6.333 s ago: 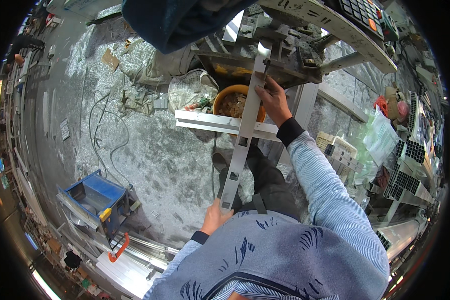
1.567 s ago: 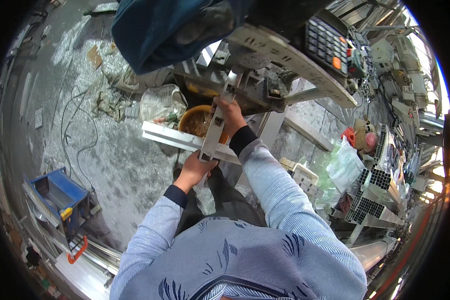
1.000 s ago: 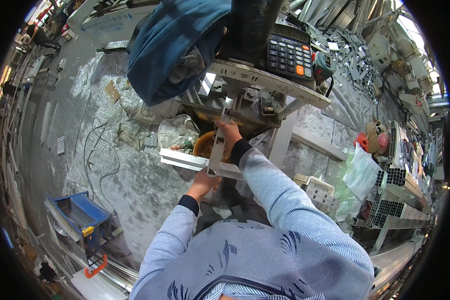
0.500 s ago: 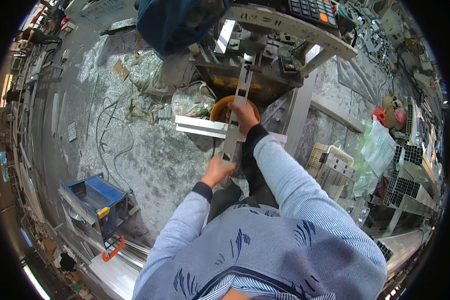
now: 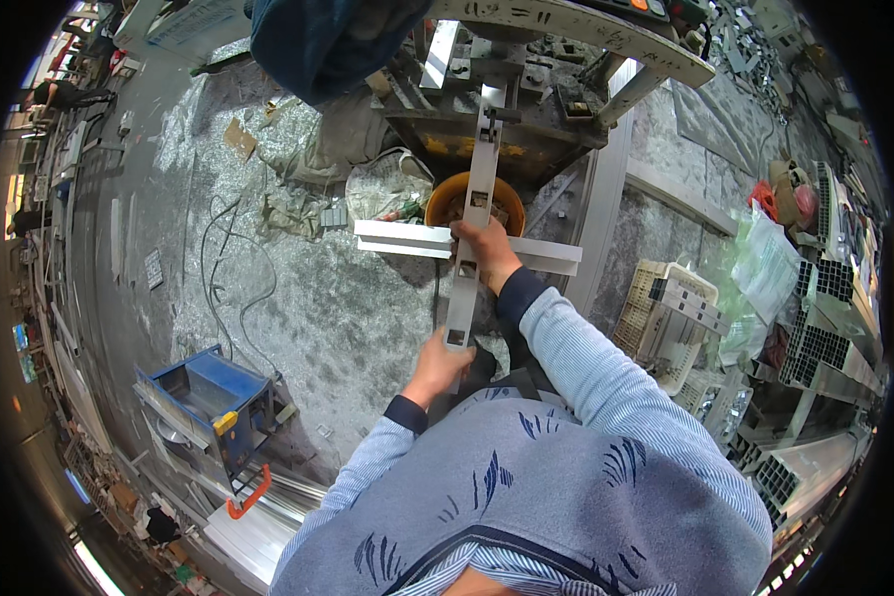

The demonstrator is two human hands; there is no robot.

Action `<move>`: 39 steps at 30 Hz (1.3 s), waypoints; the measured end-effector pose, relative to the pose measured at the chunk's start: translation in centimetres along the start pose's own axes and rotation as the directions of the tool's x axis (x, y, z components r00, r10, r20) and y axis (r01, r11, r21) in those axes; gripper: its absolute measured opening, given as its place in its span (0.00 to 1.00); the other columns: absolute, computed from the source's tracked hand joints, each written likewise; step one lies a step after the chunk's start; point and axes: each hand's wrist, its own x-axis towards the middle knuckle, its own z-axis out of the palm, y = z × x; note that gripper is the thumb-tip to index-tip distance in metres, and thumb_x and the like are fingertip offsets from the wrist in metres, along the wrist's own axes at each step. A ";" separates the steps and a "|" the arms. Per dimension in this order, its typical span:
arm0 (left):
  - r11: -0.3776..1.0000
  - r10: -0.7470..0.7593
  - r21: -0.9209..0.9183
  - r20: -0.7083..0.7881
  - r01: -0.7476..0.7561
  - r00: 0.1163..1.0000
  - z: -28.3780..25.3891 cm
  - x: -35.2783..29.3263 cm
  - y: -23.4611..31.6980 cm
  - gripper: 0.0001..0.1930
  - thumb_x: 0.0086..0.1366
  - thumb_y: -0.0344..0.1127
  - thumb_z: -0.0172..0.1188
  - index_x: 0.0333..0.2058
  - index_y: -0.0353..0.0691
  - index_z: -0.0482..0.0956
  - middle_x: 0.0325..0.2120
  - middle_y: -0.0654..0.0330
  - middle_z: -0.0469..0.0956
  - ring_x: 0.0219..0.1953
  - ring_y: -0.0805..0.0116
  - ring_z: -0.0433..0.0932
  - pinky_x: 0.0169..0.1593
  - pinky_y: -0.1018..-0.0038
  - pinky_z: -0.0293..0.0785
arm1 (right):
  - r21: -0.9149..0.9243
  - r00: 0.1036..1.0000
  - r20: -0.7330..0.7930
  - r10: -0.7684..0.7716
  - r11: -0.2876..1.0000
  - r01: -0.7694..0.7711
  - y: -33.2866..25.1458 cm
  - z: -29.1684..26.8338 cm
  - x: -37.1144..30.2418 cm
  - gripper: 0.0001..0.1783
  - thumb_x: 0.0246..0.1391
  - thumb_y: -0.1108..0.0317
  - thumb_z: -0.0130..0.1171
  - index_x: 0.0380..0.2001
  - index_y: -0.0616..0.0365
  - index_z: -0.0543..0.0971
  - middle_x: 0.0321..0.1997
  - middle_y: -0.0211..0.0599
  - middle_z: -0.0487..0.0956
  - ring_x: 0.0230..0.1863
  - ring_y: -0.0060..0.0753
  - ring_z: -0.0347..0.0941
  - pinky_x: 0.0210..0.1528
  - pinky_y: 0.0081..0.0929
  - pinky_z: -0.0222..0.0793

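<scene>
A long silver metal profile (image 5: 475, 221) with square cutouts runs from the machine (image 5: 467, 134) at the far side down toward my body. My right hand (image 5: 487, 252) is closed around its middle. Nearer to me, my left hand (image 5: 439, 367) grips its near end, thumb beside the last cutout. The profile crosses over a white metal bar (image 5: 404, 239) lying sideways beneath it. Under the profile's far half sits a yellow bucket (image 5: 516, 205) with scraps inside. The far tip of the profile rests among the machine's metal parts.
A worn bench frame (image 5: 606, 40) and a dark blue cloth bundle (image 5: 328, 45) overhang the far side. A blue metal box-like stand (image 5: 209, 382) is at left, near a cable (image 5: 201, 268). At right are a cream plastic crate (image 5: 626, 323) and stacked metal tubes (image 5: 815, 343).
The profile has slid toward me, with both hands still on it and drawn nearer to my body. The whole view has shifted slightly.
</scene>
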 end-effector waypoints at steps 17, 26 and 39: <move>1.000 -0.015 0.012 0.039 0.015 0.999 -0.3 3.3 2.8 0.10 0.61 0.28 0.68 0.37 0.34 0.75 0.20 0.60 0.79 0.20 0.71 0.78 0.26 0.71 0.75 | -0.424 0.903 -0.156 -0.399 0.853 0.304 -8.7 -8.4 6.8 0.36 0.53 0.60 0.70 0.61 0.67 0.71 0.44 0.46 0.82 0.42 0.39 0.81 0.44 0.35 0.78; 0.996 -0.076 -0.038 0.009 0.076 0.997 -0.3 3.1 2.4 0.10 0.64 0.29 0.66 0.34 0.33 0.73 0.20 0.58 0.79 0.20 0.68 0.78 0.26 0.69 0.76 | -0.958 0.669 -0.126 -0.732 0.265 0.110 -15.5 -14.5 9.0 0.34 0.51 0.58 0.66 0.62 0.51 0.73 0.47 0.50 0.82 0.50 0.57 0.80 0.53 0.50 0.77; 0.996 -0.093 -0.009 0.051 0.094 0.994 -0.8 3.8 1.7 0.10 0.63 0.30 0.67 0.34 0.32 0.74 0.21 0.57 0.78 0.21 0.66 0.79 0.26 0.67 0.79 | -0.999 0.749 -0.008 -0.662 0.031 0.017 -16.2 -15.2 8.8 0.35 0.54 0.64 0.62 0.67 0.42 0.69 0.45 0.46 0.84 0.46 0.54 0.82 0.47 0.48 0.79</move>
